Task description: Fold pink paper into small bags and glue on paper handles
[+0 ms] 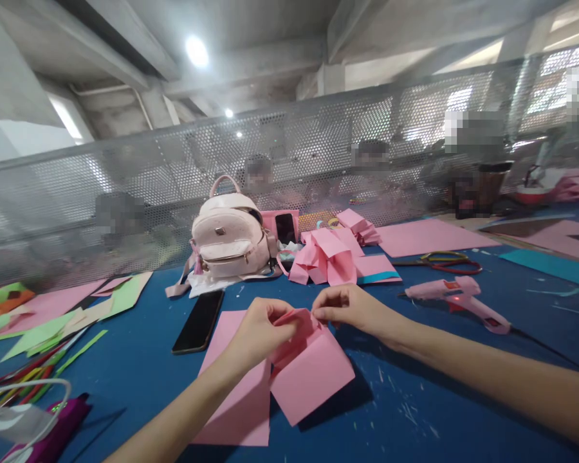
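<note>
My left hand (258, 333) and my right hand (350, 307) both pinch the top of a folded pink paper (309, 373) just above the blue table (415, 405). The left fingers curl round the fold from the left, and the right fingertips grip its upper edge from the right. Under it lies a flat pink sheet (238, 399). A black phone (199, 321) rests face up just left of the left hand.
A pink backpack (229, 241) stands behind the phone, with a pile of folded pink papers (332, 257) to its right. A pink glue gun (456, 299) and scissors (444, 260) lie at the right. Green and pink paper scraps (53, 315) and coloured sticks (24, 379) sit at the left.
</note>
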{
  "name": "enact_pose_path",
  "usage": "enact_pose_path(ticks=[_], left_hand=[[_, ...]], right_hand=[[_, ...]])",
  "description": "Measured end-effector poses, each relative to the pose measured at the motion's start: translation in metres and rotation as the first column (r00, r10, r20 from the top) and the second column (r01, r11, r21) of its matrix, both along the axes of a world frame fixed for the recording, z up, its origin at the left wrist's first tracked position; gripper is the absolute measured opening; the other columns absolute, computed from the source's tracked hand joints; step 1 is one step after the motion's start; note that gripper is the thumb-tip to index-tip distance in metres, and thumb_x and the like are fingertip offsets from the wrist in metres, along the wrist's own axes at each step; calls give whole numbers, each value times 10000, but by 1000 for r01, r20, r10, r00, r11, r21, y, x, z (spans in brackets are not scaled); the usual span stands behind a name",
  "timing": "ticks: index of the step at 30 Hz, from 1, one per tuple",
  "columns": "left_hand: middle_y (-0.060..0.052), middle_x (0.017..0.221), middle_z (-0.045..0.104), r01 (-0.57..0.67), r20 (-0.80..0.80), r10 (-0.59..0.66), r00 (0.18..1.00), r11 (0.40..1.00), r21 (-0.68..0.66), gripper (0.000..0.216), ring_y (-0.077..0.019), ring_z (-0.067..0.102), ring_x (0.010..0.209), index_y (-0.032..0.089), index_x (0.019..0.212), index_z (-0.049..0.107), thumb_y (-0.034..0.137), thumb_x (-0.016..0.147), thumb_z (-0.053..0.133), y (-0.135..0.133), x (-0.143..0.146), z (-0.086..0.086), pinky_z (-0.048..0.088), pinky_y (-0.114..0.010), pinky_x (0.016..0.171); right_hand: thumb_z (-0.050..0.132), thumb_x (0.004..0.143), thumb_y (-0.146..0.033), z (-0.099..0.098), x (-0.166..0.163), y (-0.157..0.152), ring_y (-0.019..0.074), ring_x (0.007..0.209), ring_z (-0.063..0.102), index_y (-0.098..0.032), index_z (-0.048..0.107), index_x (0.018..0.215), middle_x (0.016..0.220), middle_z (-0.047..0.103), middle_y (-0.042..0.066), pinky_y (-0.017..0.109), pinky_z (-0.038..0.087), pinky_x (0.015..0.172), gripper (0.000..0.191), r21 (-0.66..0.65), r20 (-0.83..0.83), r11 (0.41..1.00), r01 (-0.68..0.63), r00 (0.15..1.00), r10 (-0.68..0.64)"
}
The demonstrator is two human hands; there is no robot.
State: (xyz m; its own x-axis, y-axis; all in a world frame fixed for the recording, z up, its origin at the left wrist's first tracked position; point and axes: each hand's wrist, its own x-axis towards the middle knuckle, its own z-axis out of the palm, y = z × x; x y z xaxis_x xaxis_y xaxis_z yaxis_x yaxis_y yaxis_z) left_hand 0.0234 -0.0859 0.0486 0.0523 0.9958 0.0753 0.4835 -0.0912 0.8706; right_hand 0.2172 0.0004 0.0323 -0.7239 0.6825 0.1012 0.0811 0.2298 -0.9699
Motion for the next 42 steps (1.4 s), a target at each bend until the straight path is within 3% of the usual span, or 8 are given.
enact_pose_path(ticks=[12,20,42], left_hand=[[23,538,495,-28,14,28,1000,1000,-10,135,-118,436,556,132,587,635,169,636,515,-1,2,4,275,-235,524],[35,529,436,-25,39,25,999,1000,-6,109,-100,388,540,142,542,574,183,626,518,-2,3,7,265,-222,511],[24,535,494,-11,67,8,998,999,48,212,-99,406,541,119,578,640,274,720,617,-3,4,3,301,-213,511]], right_hand=[[788,685,-429,3,-4,-6,130,612,556,-174,731,749,671,675,15,247,395,561,269,25,4,996,85,996,-85],[769,707,-432,3,-7,-6,158,690,613,-184,712,757,724,690,10,276,462,669,259,92,-11,994,51,999,-50],[712,680,-310,4,-17,-3,136,607,570,-184,626,724,646,621,-16,260,431,594,159,105,17,994,-22,1000,20]])
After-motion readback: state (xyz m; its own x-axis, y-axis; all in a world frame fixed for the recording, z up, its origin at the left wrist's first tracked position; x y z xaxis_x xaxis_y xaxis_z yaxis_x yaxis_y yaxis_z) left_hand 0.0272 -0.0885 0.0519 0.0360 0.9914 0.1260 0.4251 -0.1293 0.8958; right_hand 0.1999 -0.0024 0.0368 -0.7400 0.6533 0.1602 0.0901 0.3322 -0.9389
